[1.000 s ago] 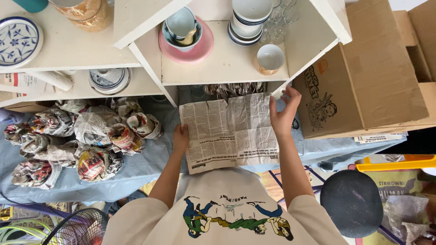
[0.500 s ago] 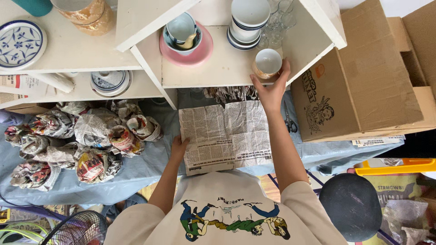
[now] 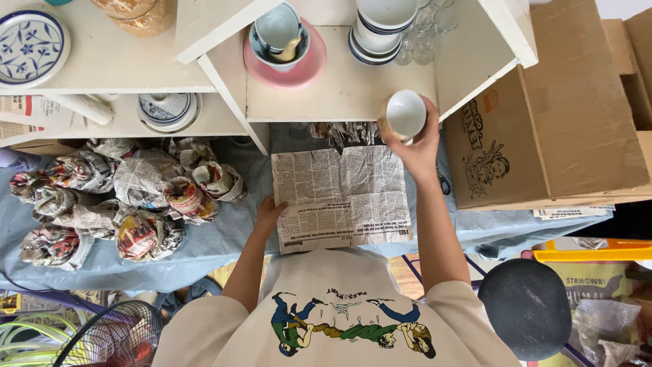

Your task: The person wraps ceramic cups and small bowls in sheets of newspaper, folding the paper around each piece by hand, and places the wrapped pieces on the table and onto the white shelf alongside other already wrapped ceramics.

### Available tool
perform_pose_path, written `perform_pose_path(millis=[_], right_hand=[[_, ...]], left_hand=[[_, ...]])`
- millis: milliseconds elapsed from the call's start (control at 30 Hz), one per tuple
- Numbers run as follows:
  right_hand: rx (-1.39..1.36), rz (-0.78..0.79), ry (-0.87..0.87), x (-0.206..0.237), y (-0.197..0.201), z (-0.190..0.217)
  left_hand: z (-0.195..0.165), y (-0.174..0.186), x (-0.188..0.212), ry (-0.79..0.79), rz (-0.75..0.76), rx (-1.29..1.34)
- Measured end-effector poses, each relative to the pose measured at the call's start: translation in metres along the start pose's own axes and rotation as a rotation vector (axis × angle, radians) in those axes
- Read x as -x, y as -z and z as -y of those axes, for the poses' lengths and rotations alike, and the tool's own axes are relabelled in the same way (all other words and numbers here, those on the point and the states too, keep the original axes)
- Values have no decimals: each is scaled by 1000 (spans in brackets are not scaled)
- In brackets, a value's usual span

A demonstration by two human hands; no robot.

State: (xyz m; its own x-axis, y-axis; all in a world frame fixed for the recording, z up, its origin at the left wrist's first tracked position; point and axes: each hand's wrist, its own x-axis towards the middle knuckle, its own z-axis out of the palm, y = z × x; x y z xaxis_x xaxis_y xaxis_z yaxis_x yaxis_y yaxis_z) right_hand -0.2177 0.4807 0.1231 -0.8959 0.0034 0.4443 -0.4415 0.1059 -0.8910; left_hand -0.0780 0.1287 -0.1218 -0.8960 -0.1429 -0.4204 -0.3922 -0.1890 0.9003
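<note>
The right hand (image 3: 419,144) is closed around a small white cup (image 3: 403,114) at the shelf (image 3: 339,95) edge. The left hand (image 3: 269,214) lies flat and open, pinning a newspaper sheet (image 3: 339,197) on the table, beside wrapped bundles (image 3: 122,197). The wrapping step seems underway; the cup needs setting on the sheet.

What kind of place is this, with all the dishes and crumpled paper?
Probably a home where dishes are being packed. White shelves hold bowls and plates, newspaper-wrapped bundles lie on a blue cloth, and a cardboard box stands open. The right hand holds a cup above a newspaper sheet, which the left hand touches.
</note>
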Motion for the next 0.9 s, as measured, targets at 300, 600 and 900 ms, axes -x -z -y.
perform_pose_path(millis=[300, 600, 900], right_hand=[[185, 414, -290, 141, -47, -69], [438, 426, -328, 193, -82, -149], [398, 448, -329, 195, -87, -151]], left_hand=[[6, 7, 3, -56, 49, -32], [11, 23, 12, 168, 34, -264], [0, 24, 23, 174, 16, -465]])
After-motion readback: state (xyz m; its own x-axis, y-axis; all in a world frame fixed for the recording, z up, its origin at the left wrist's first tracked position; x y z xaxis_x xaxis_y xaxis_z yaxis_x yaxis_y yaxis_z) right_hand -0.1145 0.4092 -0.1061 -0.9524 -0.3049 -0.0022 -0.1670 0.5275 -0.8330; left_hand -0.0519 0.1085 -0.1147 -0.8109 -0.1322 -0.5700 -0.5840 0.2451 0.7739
